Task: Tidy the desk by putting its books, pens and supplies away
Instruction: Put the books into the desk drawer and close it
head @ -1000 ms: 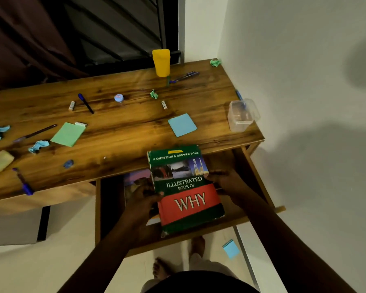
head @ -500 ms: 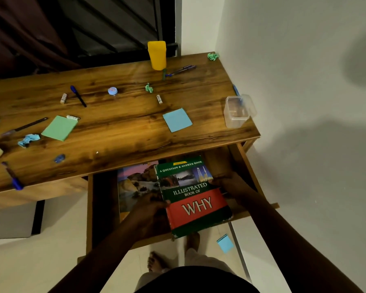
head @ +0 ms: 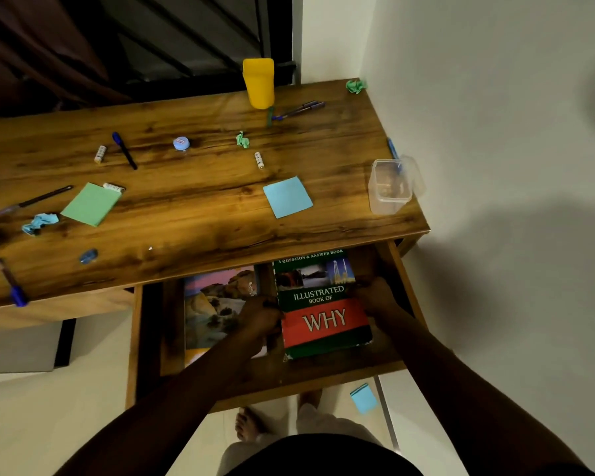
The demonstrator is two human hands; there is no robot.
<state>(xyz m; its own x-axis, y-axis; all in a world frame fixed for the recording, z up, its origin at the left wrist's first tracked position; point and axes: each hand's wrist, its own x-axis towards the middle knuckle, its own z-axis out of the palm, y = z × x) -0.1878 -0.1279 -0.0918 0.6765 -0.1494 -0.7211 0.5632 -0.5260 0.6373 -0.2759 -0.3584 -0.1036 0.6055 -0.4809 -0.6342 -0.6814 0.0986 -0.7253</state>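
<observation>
A green and red book titled "Illustrated Book of Why" [head: 320,304] lies in the open wooden drawer [head: 310,376] under the desk [head: 193,214], its top edge tucked beneath the desktop. My left hand [head: 260,321] grips its left edge and my right hand [head: 375,297] grips its right edge. A second book with a rocky landscape cover [head: 213,304] lies in the drawer to the left, partly hidden by my left hand.
On the desk lie several pens [head: 124,151], a green sticky pad [head: 91,204], a blue sticky pad [head: 287,197], crumpled paper [head: 40,223], small tubes [head: 259,160], a yellow cup [head: 258,82] and a clear plastic box [head: 390,187]. A blue pad [head: 363,398] lies on the floor. A wall stands right.
Both hands have moved the Why book from above the drawer's front down and inward, so it now lies in the drawer beside the landscape book, partly under the desktop.
</observation>
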